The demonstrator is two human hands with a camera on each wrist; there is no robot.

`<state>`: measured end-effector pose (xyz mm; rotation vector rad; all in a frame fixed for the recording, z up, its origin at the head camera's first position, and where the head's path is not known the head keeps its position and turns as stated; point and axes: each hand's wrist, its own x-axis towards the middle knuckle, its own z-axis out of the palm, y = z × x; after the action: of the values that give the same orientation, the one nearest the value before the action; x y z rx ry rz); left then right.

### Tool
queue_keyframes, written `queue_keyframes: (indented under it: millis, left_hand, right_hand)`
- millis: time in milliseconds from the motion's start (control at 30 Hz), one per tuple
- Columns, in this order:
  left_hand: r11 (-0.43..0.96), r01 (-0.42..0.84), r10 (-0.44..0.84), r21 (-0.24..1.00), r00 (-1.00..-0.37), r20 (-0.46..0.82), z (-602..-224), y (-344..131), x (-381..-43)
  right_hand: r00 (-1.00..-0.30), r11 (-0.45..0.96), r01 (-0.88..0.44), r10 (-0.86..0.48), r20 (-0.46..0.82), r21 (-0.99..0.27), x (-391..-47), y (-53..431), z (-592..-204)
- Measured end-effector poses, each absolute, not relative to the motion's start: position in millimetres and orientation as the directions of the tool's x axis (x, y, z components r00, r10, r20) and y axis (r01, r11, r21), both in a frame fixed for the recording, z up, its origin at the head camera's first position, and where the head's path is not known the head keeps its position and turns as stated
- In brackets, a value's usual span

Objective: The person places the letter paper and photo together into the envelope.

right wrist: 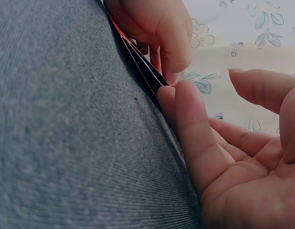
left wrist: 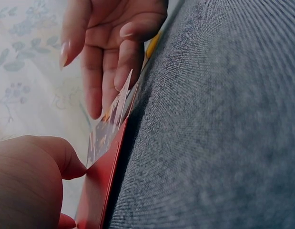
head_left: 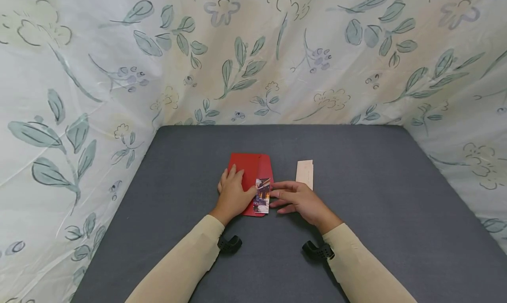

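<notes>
A red envelope [head_left: 246, 162] lies flat near the middle of the table, its flap side to the right. On its lower right part rests a small printed photo card [head_left: 262, 199] with a colourful picture. My left hand [head_left: 231, 194] presses on the envelope with fingers spread, its thumb touching the card's left edge. My right hand [head_left: 303, 202] is at the card's right edge, fingers extended and thumb apart from them. In the left wrist view the photo card [left wrist: 109, 125] tilts up slightly from the envelope [left wrist: 99, 191] towards the right fingers.
A pale pink paper slip or stack [head_left: 305, 171] lies just right of the envelope, partly behind my right hand. A dark grey cloth covers the table [head_left: 356, 171]. Floral fabric [head_left: 253, 74] hangs along the back and sides. Black wrist mounts [head_left: 230, 245] sit below both hands.
</notes>
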<state>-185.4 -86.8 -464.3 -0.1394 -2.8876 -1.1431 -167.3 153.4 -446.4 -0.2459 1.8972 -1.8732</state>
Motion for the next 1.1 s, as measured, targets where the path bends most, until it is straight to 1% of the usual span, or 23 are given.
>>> queue_keyframes:
  millis: [1100]
  left_hand:
    - [0.727,0.097,0.082,0.679,-0.995,0.054,-464.4,-88.4,-188.1]
  right_hand:
    - [-0.848,0.021,0.229,-0.486,-0.210,-0.973,-166.7,146.5,-449.5]
